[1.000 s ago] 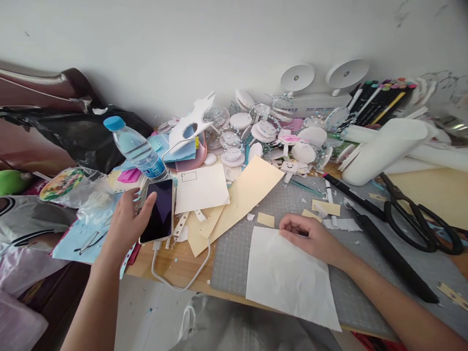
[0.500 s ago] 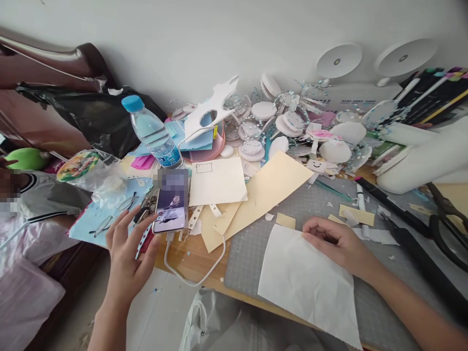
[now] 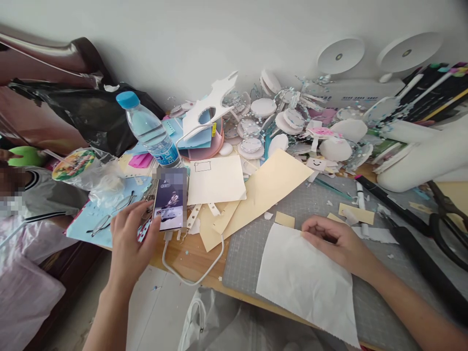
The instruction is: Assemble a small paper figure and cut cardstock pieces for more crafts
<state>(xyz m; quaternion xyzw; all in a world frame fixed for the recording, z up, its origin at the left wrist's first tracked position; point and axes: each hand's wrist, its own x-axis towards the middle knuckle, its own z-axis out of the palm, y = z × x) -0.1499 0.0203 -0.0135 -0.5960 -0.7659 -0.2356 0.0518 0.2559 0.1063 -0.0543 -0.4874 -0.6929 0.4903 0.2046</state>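
My left hand [image 3: 131, 239] is at the lower left corner of a smartphone [image 3: 171, 197], thumb at its front and bent fingers along its side, closed about that corner. The lit screen shows a figure on a dark background. A white cable [image 3: 193, 282] loops from below the phone. With thumb and bent fingers, my right hand [image 3: 332, 243] pinches the top edge of a thin white sheet [image 3: 305, 287] with a zigzag lower edge. The sheet lies over the grey cutting mat [image 3: 241, 263] and past the table's front edge. Small cream paper scraps [image 3: 284, 219] lie by it.
Left stand a water bottle [image 3: 149, 131] and eyeglasses [image 3: 109, 214]. Cream card [image 3: 272, 187] and a marked white card [image 3: 219, 187] lie centrally. White foam discs [image 3: 290, 122] crowd the back. Black scissors [image 3: 448, 214] and a pen [image 3: 389, 202] lie right. Another person's sleeve [image 3: 54, 195] shows left.
My left hand's spread fingers have drawn together and shifted up to the phone's corner. The picture on the screen differs. My right hand and the white sheet have hardly moved.
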